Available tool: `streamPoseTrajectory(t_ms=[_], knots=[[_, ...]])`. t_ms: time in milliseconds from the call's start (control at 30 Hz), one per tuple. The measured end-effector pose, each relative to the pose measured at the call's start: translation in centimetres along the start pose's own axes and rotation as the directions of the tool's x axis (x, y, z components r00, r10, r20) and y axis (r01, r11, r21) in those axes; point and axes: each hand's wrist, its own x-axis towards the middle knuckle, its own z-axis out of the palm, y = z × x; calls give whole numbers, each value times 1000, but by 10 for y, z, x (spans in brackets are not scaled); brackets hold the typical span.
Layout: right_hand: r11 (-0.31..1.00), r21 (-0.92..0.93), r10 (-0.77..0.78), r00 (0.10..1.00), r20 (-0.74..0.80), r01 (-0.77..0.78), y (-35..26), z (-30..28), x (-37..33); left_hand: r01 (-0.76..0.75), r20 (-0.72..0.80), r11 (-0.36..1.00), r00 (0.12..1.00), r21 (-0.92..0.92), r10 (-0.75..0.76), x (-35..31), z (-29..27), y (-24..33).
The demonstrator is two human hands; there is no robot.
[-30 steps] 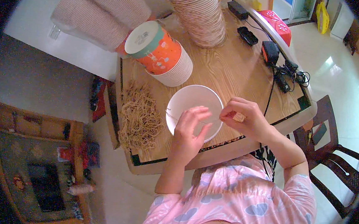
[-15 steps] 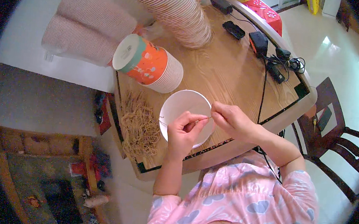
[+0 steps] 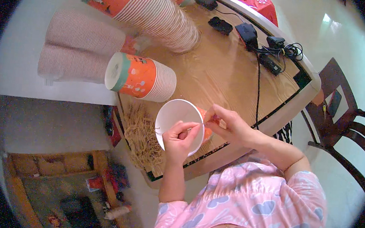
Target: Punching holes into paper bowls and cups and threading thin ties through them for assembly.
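Note:
A paper bucket (image 3: 171, 116) with a white inside and orange outside lies tilted on the table's near edge, its mouth toward me. A thin dark strand shows at its left rim. My left hand (image 3: 179, 140) is in front of the mouth, thumb and forefinger pinched on a thin string near the right rim. My right hand (image 3: 229, 125) is curled at the right rim, its fingertips closed on the string, close to the left fingertips. The exact string end is too small to make out. Left of the bucket lies a pile of tan strings (image 3: 141, 132).
Behind the bucket lies a stack of orange and green paper buckets (image 3: 142, 78), with a taller stack (image 3: 157, 21) beyond. Plastic-wrapped stacks (image 3: 81, 49) sit at the far left. Black adapters and cables (image 3: 271, 52) lie along the right edge. A dark chair (image 3: 340, 99) stands at right.
The view has shifted and turned slightly. My right hand has turned and its fingers have opened out a little, showing orange behind them. The left hand keeps its pinch.

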Motion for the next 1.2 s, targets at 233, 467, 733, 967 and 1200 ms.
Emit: streamPoseTrajectory(t_ms=[233, 467, 733, 967, 1200], knots=[[994, -19, 108, 992, -68, -109, 32, 2, -21, 147, 92, 988, 984, 41, -150, -1, -11, -27], [997, 33, 78, 992, -96, -75, 41, 5, -23, 187, 159, 980, 968, 68, -195, -1, -10, -28], [991, 34, 131, 990, -44, -129, 34, 7, -21, 182, 206, 982, 961, 38, -186, 0, -6, -29], [998, -44, 45, 998, -49, -47, 39, 14, -18, 167, 213, 985, 962, 32, -170, 0, -4, -30], [967, -86, 244, 969, 37, -240, 29, 13, -24, -14, 147, 844, 986, 536, -77, -20, -4, 9]])
